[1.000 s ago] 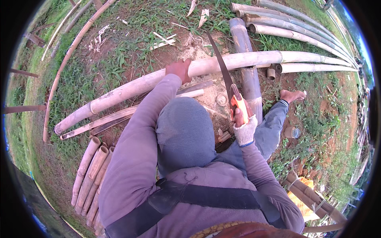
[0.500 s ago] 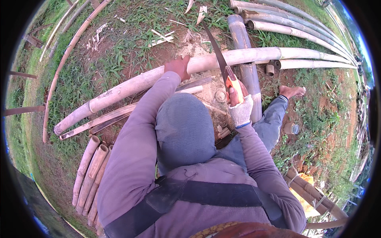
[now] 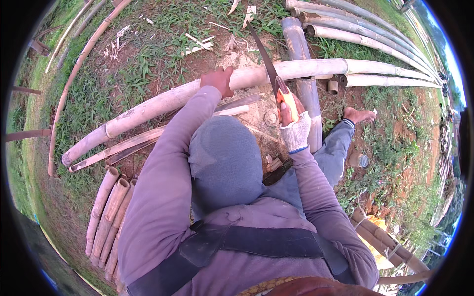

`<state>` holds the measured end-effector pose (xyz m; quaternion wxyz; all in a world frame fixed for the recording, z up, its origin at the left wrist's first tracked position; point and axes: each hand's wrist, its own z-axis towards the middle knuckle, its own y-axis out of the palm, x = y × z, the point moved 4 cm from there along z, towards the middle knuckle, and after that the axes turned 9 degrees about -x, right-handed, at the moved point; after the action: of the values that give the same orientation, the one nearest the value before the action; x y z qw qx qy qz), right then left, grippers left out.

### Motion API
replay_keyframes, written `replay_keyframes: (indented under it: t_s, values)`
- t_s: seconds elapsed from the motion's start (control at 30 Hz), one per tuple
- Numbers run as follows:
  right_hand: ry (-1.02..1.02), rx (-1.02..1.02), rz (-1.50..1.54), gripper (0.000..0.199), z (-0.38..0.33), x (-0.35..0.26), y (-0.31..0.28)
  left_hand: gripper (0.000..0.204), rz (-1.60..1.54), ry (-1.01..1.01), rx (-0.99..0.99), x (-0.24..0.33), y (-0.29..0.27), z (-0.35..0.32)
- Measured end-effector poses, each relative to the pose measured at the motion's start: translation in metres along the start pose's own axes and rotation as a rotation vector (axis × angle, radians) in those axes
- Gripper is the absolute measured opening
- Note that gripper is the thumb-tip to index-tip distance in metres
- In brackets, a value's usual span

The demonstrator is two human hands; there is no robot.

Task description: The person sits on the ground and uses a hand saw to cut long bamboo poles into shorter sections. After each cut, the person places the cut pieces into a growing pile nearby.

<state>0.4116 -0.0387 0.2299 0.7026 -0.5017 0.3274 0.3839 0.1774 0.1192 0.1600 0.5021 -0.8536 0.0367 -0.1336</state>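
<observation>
A long pale bamboo pole (image 3: 158, 105) runs from the lower left up to the right, lying across a thicker grey bamboo log (image 3: 308, 96). My left hand (image 3: 218, 82), bare, is wrapped over the pole near its middle and grips it. In my right hand (image 3: 292, 118), which wears a white knitted glove, is a handsaw (image 3: 266, 59) with an orange handle. Its dark blade crosses the pole a little left of the log, with the tip pointing away from me. Whether the teeth have cut into the bamboo is too small to tell.
Several long bamboo poles (image 3: 365, 39) lie at the far right. Short bamboo pieces (image 3: 106, 217) are stacked at the near left. Split strips (image 3: 118, 148) lie beside the pole, and sawdust (image 3: 259, 106) covers the soil under it. A jar (image 3: 363, 160) stands right of my leg.
The handsaw and my right hand have slid slightly forward, away from me. My left hand keeps its place on the pole. The whole view has shifted a little.
</observation>
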Motion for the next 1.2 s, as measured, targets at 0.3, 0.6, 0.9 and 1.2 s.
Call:
replay_keyframes:
  t_s: [0.3,0.6,0.9,1.2]
  values:
    - [0.326,-0.149,0.211,0.058,-0.173,-0.003,-0.065,0.078,0.009,-0.022,-0.007,-0.007,0.009,-0.005]
    - [0.122,-0.069,0.131,0.051,0.001,-0.002,0.007,0.08,0.03,-0.021,0.009,-0.008,0.008,0.004]
    - [0.039,0.023,-0.165,0.04,0.025,-0.048,-0.019,0.084,0.017,-0.006,0.01,0.004,0.006,0.009]
    - [0.191,-0.127,0.009,0.049,-0.135,-0.078,-0.093,0.086,0.057,-0.048,0.033,-0.007,0.012,0.007]
